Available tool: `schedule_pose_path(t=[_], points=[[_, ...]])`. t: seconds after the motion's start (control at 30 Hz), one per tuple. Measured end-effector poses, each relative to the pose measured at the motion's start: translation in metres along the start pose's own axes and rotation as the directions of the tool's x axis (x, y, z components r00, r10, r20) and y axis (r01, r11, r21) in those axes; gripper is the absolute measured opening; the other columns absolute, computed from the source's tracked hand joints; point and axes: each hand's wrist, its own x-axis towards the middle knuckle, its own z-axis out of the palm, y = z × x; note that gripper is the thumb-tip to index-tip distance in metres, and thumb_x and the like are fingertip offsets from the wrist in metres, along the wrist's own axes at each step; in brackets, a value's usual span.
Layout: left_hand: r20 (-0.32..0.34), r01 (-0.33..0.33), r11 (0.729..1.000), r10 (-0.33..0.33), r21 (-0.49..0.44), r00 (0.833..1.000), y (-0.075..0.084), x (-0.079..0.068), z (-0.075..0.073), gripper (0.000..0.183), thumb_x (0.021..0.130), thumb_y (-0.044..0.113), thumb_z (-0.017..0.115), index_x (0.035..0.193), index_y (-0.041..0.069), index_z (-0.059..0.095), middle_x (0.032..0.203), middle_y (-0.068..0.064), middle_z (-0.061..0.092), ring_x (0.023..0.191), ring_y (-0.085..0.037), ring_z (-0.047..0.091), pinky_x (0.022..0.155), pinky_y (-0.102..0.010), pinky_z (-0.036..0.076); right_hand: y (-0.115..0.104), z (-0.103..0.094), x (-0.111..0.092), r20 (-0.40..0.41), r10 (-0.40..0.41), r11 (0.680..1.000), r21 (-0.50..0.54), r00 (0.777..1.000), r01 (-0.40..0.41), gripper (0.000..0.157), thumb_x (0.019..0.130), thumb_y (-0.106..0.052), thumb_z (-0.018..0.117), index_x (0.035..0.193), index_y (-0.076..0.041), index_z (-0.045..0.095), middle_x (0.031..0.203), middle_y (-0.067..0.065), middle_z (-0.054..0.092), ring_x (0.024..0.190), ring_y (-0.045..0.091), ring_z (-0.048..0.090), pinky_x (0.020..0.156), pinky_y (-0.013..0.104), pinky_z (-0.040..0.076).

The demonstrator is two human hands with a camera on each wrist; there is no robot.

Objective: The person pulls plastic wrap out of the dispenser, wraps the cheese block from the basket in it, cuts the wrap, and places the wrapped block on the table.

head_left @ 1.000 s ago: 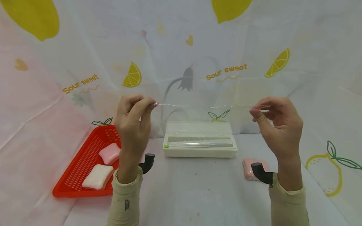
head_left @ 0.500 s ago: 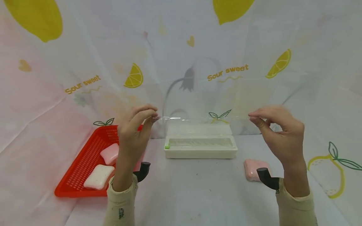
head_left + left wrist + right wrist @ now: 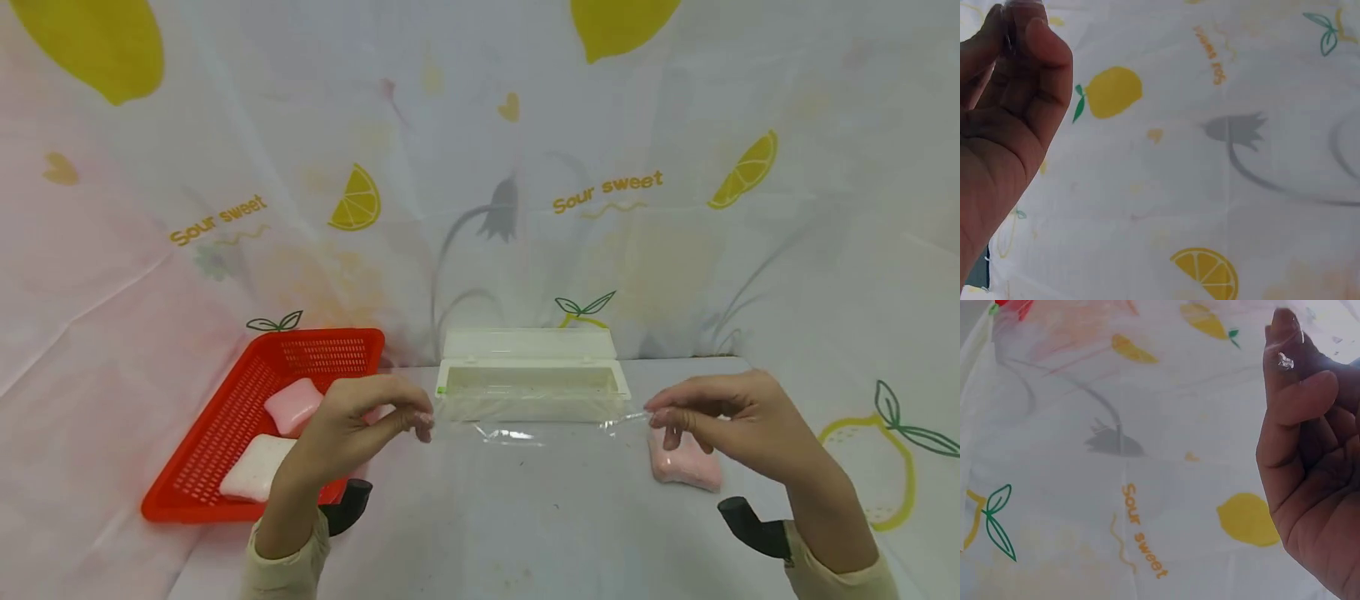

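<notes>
A clear sheet of cling film (image 3: 513, 435) is stretched between my two hands, low in front of the white cling film box. My left hand (image 3: 356, 429) pinches one end of the film between thumb and fingers. At the other end, my right hand (image 3: 738, 421) pinches the film, overlapping a pink soap bar (image 3: 686, 468) on the table. In the right wrist view, a shiny bit of film (image 3: 1285, 360) shows at the fingertips. The cling film box (image 3: 528, 343) stands at the back with its lid raised and a green slider (image 3: 442, 390) at its left end.
On the left, a red plastic basket (image 3: 187, 446) holds a pink soap bar (image 3: 292, 406) and a white soap bar (image 3: 253, 471). A lemon-print cloth (image 3: 480, 150) hangs behind the white table (image 3: 487, 525). Black curved pieces (image 3: 348, 507) stick out from both wrists.
Both hands have come down from in front of the hanging cloth to just above the table, the film still stretched between them. The film now passes in front of the box's lower front.
</notes>
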Motion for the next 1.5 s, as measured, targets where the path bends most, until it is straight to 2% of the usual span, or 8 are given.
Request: schedule_pose_path(t=[0.13,0.33,0.4,0.67,0.93,1.1,1.3,1.5], points=[[0.177,0.079,0.987,-0.054,-0.138,0.983,-0.006,-0.018,0.003,0.027,0.082,-0.017,0.068,0.1,0.003,0.064,0.082,-0.007,0.065,0.07,-0.015,0.066,0.063,-0.028,0.056,0.005,0.007,-0.016,0.207,0.061,0.993,0.09,0.976,-0.081,0.045,0.075,0.028,0.064,0.104,-0.005,0.071,0.077,0.003,0.067,0.06,0.008,0.062,0.041,0.015,0.04],[0.375,0.221,0.945,-0.119,-0.241,0.919,-0.016,-0.042,0.017,0.025,0.086,-0.015,0.065,0.1,0.005,0.063,0.082,-0.007,0.066,0.069,-0.012,0.068,0.061,-0.027,0.055,0.014,0.023,-0.038,0.432,0.217,0.95,0.112,0.876,-0.29,0.027,0.088,0.011,0.065,0.101,-0.012,0.07,0.081,0.0,0.062,0.062,0.007,0.067,0.038,0.014,0.041],[0.451,0.314,0.906,-0.163,-0.284,0.878,-0.02,-0.049,0.023,0.017,0.089,-0.01,0.064,0.099,0.004,0.063,0.08,-0.01,0.066,0.067,-0.014,0.067,0.061,-0.029,0.056,0.017,0.03,-0.044,0.481,0.282,0.922,0.102,0.83,-0.373,0.019,0.091,0.004,0.066,0.098,-0.013,0.07,0.08,-0.002,0.065,0.06,0.004,0.066,0.037,0.015,0.041],[0.717,0.654,0.689,-0.281,-0.312,0.638,-0.043,-0.081,0.052,0.004,0.094,-0.002,0.062,0.097,-0.004,0.063,0.074,-0.018,0.064,0.06,-0.014,0.065,0.055,-0.037,0.057,0.04,0.058,-0.069,0.584,0.456,0.784,0.093,0.672,-0.613,0.004,0.091,-0.011,0.07,0.088,-0.014,0.069,0.065,-0.001,0.067,0.051,-0.002,0.061,0.032,0.021,0.041],[0.779,0.768,0.578,-0.332,-0.277,0.531,-0.065,-0.111,0.073,0.003,0.091,-0.006,0.063,0.093,-0.004,0.063,0.072,-0.024,0.062,0.058,-0.004,0.06,0.051,-0.027,0.053,0.066,0.077,-0.09,0.645,0.464,0.723,0.12,0.607,-0.681,0.006,0.09,-0.01,0.071,0.085,-0.009,0.067,0.065,-0.004,0.067,0.049,0.002,0.062,0.029,0.032,0.042],[0.801,0.799,0.559,-0.362,-0.223,0.477,-0.074,-0.122,0.082,0.004,0.09,-0.006,0.064,0.093,-0.003,0.064,0.071,-0.025,0.062,0.058,0.0,0.061,0.051,-0.025,0.053,0.075,0.086,-0.1,0.63,0.498,0.728,0.07,0.596,-0.682,0.009,0.087,-0.008,0.072,0.081,-0.01,0.067,0.06,-0.008,0.065,0.047,-0.003,0.058,0.029,0.026,0.041],[0.794,0.826,0.546,-0.436,-0.141,0.424,-0.083,-0.133,0.09,0.003,0.088,-0.002,0.068,0.089,-0.001,0.065,0.067,-0.02,0.064,0.051,-0.001,0.058,0.043,-0.041,0.052,0.085,0.097,-0.11,0.612,0.508,0.755,0.022,0.606,-0.655,0.01,0.087,-0.006,0.072,0.079,-0.009,0.066,0.057,-0.003,0.064,0.045,-0.005,0.056,0.029,0.025,0.041],[0.778,0.847,0.521,-0.487,-0.106,0.397,-0.089,-0.142,0.096,0.004,0.087,-0.004,0.069,0.087,-0.002,0.066,0.063,-0.008,0.063,0.048,-0.001,0.055,0.041,-0.022,0.046,0.092,0.105,-0.116,0.577,0.57,0.75,-0.077,0.585,-0.656,0.013,0.084,-0.007,0.074,0.077,-0.013,0.065,0.054,-0.01,0.061,0.042,-0.004,0.055,0.03,0.025,0.042]])
